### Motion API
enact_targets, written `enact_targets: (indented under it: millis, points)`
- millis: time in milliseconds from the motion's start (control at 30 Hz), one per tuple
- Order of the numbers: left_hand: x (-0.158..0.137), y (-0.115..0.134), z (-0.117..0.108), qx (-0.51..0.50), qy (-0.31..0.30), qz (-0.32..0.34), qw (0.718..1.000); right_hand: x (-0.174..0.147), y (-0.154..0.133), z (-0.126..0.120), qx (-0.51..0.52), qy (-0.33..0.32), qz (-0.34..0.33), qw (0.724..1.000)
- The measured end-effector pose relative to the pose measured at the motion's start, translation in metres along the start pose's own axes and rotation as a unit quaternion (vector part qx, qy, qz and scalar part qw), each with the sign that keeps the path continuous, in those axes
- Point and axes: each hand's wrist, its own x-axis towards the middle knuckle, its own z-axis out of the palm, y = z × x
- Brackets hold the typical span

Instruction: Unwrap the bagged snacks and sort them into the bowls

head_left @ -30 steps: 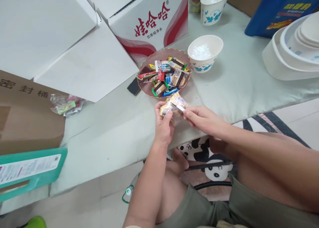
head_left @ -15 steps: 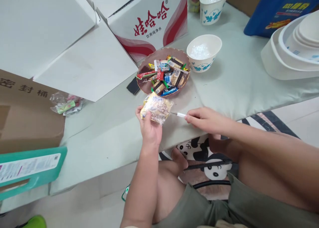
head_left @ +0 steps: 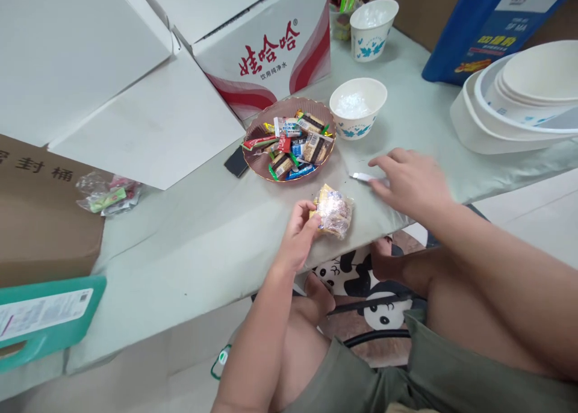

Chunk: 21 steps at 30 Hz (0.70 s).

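Snack packet (head_left: 338, 211), clear-wrapped, pinched in left hand (head_left: 297, 237) — apart from right hand (head_left: 414, 179)

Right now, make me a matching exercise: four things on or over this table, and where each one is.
Things:
1. Wrapped packet
2. White-handled tool
3. Pinkish dish
4. Blue container

Places:
A. Behind the stacked white bowls
B. In the left hand
C. In front of the red-and-white box
D. At the thumb of the right hand

Pairs: 1-B, 2-D, 3-C, 4-A
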Motion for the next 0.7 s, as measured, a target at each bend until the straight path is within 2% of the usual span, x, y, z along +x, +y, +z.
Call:
enact_targets:
  millis: [100, 167, 200, 400, 467, 533, 633, 700]
  points:
    - [0.001, -0.001, -0.001, 0.05, 0.001, 0.026, 0.998, -0.003, -0.021, 0.003, 0.142, -0.003, -0.15, 0.979]
    - [0.001, -0.002, -0.003, 0.089, 0.006, 0.052, 0.995, -0.006, -0.034, 0.008, 0.185, -0.028, -0.231, 0.955]
    - [0.001, -0.001, -0.004, 0.106, 0.008, 0.063, 0.992, -0.006, -0.039, 0.011, 0.187, -0.034, -0.25, 0.949]
    - [0.005, 0.002, -0.009, 0.147, 0.027, 0.085, 0.985, -0.004, -0.041, 0.014, 0.197, -0.013, -0.244, 0.949]
    - [0.006, 0.004, -0.013, 0.162, 0.064, 0.095, 0.98, -0.004, -0.035, 0.009, 0.204, -0.002, -0.237, 0.95]
    - [0.007, 0.005, -0.021, 0.186, 0.128, 0.096, 0.969, -0.004, -0.025, 0.003, 0.195, 0.007, -0.225, 0.955]
    - [0.006, 0.007, -0.035, 0.264, 0.231, 0.097, 0.931, -0.005, -0.01, -0.003, 0.132, -0.015, -0.182, 0.974]
    - [0.006, 0.008, -0.041, 0.338, 0.276, 0.15, 0.887, -0.006, -0.005, -0.005, 0.083, -0.026, -0.133, 0.987]
